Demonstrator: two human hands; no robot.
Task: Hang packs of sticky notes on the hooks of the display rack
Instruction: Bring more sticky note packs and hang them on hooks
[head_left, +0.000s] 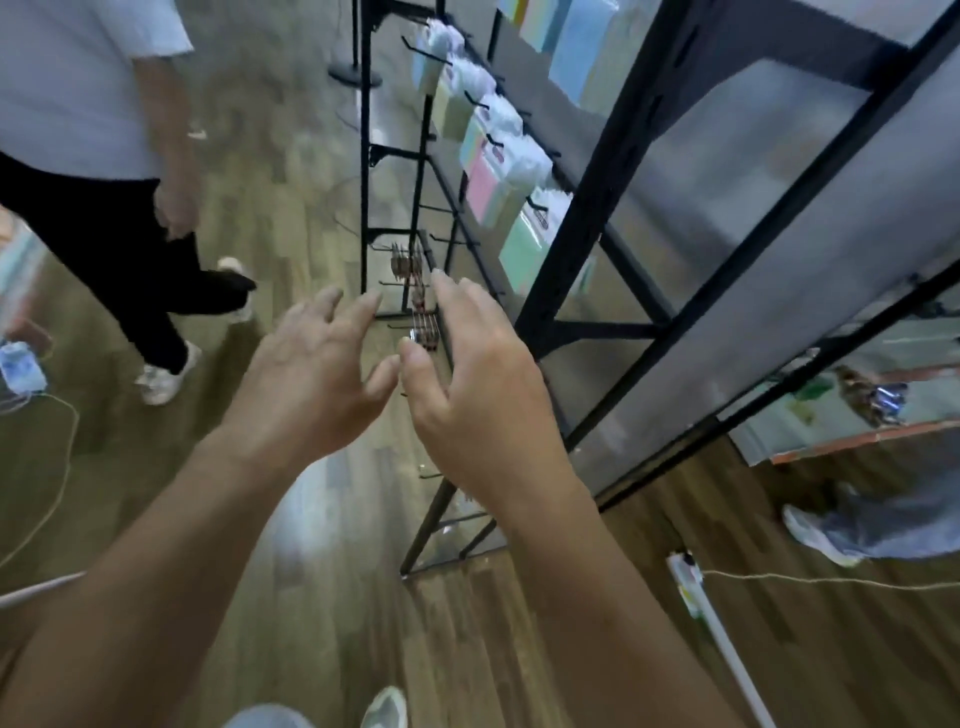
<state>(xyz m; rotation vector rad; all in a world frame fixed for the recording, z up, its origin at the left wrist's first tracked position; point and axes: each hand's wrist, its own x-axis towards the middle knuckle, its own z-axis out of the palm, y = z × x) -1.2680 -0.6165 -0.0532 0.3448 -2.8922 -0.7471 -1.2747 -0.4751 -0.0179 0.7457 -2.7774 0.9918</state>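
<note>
The black wire display rack (366, 171) stands tilted in the middle of the view. Several packs of pastel sticky notes (488, 192) hang in a row on its upper hooks, pink, green, yellow and blue. Lower hooks (423, 332) carry small dark packets. My left hand (311, 374) and my right hand (467, 379) are raised side by side in front of the lower hooks, fingers spread and holding nothing. Their thumbs nearly meet.
A black metal shelving unit (613, 218) with grey panels rises right of the rack. A person in a white shirt and black trousers (104, 171) walks at the left. A power strip and cable (691, 577) lie on the wooden floor at the right.
</note>
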